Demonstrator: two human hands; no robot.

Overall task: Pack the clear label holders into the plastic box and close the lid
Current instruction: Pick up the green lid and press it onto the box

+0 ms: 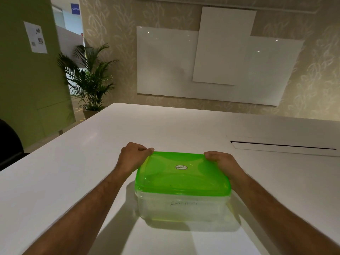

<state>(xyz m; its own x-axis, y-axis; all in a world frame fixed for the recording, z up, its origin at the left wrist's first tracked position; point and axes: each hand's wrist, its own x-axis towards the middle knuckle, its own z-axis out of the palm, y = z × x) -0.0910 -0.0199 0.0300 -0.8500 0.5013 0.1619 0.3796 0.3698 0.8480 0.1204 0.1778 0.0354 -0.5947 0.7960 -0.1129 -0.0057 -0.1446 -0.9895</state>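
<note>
A broad white bench (73,172) stands before a leaf-patterned wall with white boards (165,61); a potted palm (90,78) stands at the left. The clear plastic box (182,208), bearing illegible handwriting, sits near centre under its translucent green lid (182,179), which carries an unreadable oval sticker (181,167). The left hand (133,157) and right hand (219,161) each have their grip curled tight on a far lid corner.

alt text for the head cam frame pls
Two bare hands, left hand and right hand, grip the far corners of a translucent green plastic lid sitting on a clear rectangular plastic box. The box rests on a white table; its contents are unclear.
</note>
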